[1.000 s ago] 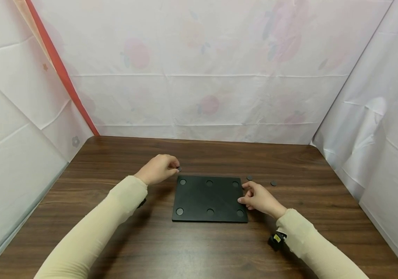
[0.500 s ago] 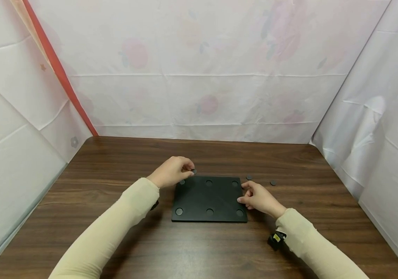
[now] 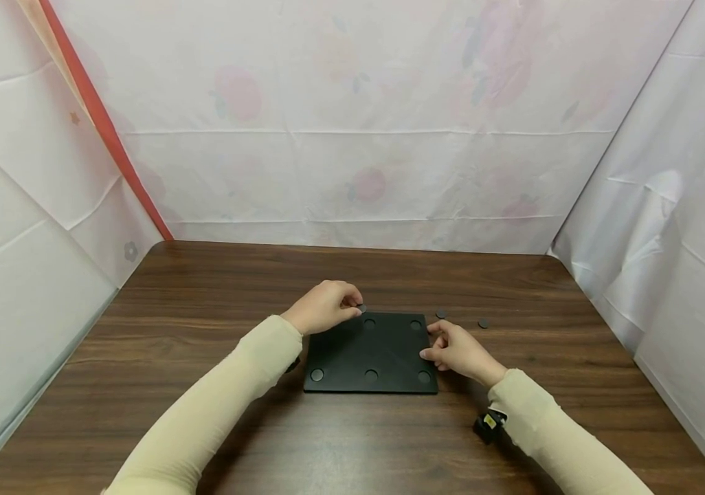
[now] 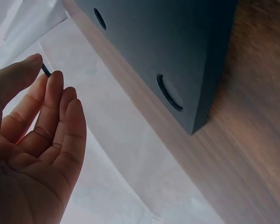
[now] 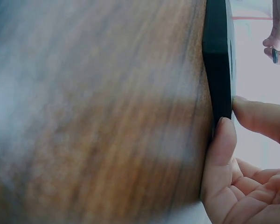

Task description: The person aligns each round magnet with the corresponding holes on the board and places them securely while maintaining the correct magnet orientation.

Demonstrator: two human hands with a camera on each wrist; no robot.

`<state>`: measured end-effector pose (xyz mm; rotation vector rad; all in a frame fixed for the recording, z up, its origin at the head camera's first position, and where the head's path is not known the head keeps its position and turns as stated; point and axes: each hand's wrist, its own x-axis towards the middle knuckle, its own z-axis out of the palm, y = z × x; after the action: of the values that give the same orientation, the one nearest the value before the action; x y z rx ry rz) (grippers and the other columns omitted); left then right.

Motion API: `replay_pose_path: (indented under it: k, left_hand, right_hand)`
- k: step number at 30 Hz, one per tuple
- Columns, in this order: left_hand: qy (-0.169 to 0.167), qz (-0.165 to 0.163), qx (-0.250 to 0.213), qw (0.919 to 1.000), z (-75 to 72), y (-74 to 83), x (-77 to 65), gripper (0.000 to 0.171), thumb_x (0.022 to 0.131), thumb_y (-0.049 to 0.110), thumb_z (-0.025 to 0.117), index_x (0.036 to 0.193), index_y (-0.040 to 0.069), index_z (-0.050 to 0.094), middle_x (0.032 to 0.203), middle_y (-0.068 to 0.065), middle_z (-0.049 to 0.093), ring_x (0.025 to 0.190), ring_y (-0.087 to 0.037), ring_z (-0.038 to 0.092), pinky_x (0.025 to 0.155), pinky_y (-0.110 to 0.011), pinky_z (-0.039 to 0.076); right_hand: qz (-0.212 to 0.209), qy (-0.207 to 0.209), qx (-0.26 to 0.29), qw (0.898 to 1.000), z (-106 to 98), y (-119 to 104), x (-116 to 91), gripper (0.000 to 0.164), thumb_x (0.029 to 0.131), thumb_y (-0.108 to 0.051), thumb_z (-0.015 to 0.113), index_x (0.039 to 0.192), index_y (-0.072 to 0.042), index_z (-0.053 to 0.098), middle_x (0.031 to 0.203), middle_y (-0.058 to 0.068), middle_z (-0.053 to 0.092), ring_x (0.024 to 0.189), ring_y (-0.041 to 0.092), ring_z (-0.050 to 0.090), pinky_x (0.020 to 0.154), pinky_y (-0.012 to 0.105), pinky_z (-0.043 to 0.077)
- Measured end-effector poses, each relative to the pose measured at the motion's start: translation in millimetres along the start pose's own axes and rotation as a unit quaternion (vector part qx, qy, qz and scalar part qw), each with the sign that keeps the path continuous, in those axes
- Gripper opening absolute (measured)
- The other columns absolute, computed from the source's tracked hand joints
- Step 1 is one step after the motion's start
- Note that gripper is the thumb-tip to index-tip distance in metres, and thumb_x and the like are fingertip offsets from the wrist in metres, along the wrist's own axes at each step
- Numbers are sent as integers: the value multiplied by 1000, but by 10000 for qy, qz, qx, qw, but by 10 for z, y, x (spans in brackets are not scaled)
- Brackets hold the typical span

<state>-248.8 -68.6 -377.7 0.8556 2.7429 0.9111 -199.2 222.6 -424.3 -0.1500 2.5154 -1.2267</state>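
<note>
A flat black board (image 3: 352,350) with round recesses lies on the table. Between thumb and fingertips my left hand (image 3: 326,307) pinches a small dark disc (image 3: 362,309), held just over the board's far edge near the middle recess. The left wrist view shows that disc (image 4: 46,70) edge-on, as a thin dark strip. At the board's right edge my right hand (image 3: 460,352) holds on with thumb and finger, one digit on the side wall and another at the top face, as the right wrist view shows. My left forearm hides the board's far left corner.
Two more dark discs, a nearer-in disc (image 3: 441,314) and an outer disc (image 3: 483,324), lie on the brown wooden table (image 3: 352,440) beyond my right hand. White cloth (image 3: 340,137) hangs behind and on both sides of the table.
My left hand has moved right with the disc, from beyond the board's far left corner to near the middle of its far edge. The right hand has stayed put.
</note>
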Motion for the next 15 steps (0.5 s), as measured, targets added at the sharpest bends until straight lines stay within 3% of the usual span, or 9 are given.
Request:
replay_pose_path:
  k: [15]
  left_hand:
    - [-239, -172, 248, 9993, 163, 17, 162, 19, 93, 19, 68, 111, 11, 70, 106, -2, 69, 95, -14, 65, 86, -32, 54]
  right_hand:
    - [68, -14, -3, 10000, 7, 22, 15, 59, 89, -13, 71, 140, 2, 45, 80, 8, 61, 67, 18, 61, 63, 31, 56]
